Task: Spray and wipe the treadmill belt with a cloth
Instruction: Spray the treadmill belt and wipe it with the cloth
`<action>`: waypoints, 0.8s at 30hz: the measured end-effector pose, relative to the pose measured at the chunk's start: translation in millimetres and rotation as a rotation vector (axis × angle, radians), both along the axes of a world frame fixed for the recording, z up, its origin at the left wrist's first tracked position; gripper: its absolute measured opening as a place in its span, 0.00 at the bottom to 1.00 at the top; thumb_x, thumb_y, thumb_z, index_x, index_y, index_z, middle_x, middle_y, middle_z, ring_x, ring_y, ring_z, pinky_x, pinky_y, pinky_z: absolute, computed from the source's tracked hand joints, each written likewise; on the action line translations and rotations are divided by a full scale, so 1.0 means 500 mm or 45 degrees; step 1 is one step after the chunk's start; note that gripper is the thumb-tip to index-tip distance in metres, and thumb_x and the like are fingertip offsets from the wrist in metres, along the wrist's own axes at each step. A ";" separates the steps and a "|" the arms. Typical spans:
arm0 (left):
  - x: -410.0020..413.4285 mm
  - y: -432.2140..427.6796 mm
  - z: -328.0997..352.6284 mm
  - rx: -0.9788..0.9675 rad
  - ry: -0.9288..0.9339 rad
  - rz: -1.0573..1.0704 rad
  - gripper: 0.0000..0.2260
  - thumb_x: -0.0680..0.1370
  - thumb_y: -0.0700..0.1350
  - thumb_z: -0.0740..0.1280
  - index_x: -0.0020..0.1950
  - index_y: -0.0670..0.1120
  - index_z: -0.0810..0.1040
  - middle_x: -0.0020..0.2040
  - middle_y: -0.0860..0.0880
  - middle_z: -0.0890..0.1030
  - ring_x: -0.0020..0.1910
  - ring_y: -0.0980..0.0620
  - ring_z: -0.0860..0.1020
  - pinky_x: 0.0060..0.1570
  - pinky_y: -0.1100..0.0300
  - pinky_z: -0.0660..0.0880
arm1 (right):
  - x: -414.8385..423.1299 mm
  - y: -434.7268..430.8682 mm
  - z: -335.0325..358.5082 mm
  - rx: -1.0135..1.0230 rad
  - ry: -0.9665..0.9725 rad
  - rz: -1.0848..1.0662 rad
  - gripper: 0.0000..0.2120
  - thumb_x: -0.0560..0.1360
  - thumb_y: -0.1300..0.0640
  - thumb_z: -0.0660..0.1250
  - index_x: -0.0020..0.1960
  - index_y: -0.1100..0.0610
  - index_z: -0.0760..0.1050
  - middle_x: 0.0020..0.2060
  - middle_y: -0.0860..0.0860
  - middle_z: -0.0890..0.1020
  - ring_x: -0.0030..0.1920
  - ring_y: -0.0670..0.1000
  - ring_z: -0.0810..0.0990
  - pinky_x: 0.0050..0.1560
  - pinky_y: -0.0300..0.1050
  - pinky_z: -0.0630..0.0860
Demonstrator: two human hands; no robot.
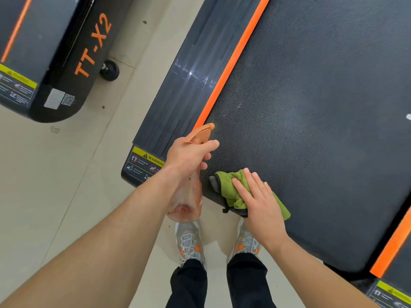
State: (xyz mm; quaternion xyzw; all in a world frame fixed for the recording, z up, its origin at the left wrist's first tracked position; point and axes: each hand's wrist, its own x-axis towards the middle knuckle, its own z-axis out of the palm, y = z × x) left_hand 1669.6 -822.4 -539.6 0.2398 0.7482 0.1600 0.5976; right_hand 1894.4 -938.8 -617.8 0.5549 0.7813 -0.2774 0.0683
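The black textured treadmill belt [311,107] fills the right half of the head view, edged by an orange strip [235,61]. My left hand [189,156] grips an orange spray bottle [186,203] by its neck, a finger on the trigger, with the nozzle [205,128] pointing over the belt's near left corner. My right hand [258,196] lies flat with straight fingers on a green cloth [226,181], pressing it onto the belt's rear edge. A dark part of the cloth sticks out at its left.
A ribbed black side rail [189,81] with a yellow warning label [146,161] runs left of the belt. Another treadmill marked TT-X2 [66,63] stands at the upper left on beige floor tiles [66,174]. My two shoes [189,241] stand just behind the belt's end.
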 end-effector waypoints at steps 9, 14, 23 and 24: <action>-0.025 -0.104 0.003 -0.041 0.099 0.144 0.01 0.78 0.55 0.73 0.48 0.60 0.83 0.40 0.51 0.85 0.30 0.54 0.81 0.46 0.56 0.80 | 0.003 0.008 0.014 -0.084 0.011 0.013 0.48 0.69 0.71 0.73 0.81 0.48 0.59 0.82 0.51 0.51 0.82 0.56 0.50 0.79 0.55 0.53; -0.038 -0.170 -0.003 -0.063 0.058 0.207 0.13 0.75 0.55 0.75 0.57 0.55 0.87 0.38 0.52 0.85 0.31 0.53 0.80 0.52 0.47 0.84 | 0.000 0.012 0.021 -0.119 0.026 0.010 0.46 0.70 0.69 0.73 0.81 0.48 0.58 0.82 0.51 0.49 0.82 0.56 0.49 0.80 0.56 0.51; -0.061 -0.244 0.003 -0.164 -0.025 0.270 0.10 0.78 0.44 0.73 0.58 0.55 0.86 0.44 0.43 0.84 0.34 0.51 0.77 0.34 0.63 0.77 | -0.011 0.002 0.021 -0.143 0.047 -0.105 0.44 0.70 0.70 0.72 0.81 0.49 0.60 0.83 0.51 0.50 0.82 0.57 0.49 0.79 0.64 0.56; -0.064 -0.252 0.000 -0.164 -0.037 0.287 0.11 0.78 0.45 0.74 0.59 0.55 0.86 0.46 0.42 0.85 0.36 0.51 0.78 0.35 0.61 0.78 | -0.015 0.002 0.025 -0.157 0.058 -0.137 0.44 0.71 0.71 0.70 0.81 0.49 0.60 0.83 0.51 0.51 0.82 0.57 0.50 0.78 0.65 0.59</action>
